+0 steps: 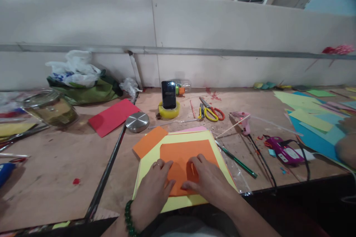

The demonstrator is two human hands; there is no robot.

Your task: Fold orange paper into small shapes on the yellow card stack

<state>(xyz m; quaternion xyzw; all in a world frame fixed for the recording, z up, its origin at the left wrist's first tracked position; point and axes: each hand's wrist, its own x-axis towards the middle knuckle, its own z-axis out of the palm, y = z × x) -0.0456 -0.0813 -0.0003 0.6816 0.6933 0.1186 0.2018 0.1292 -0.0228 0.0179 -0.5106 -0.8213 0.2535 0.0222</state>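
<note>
A: Where is the orange paper (181, 155)?
B: On yellow paper (148, 164), at the near edge of the bench (111, 196).
A: The grip?
B: Left hand (155, 185) and right hand (208, 177) lie half open upon it, thumbs parted from fingers, pinching nothing. Toward the far edge: a phone (168, 94).
</note>
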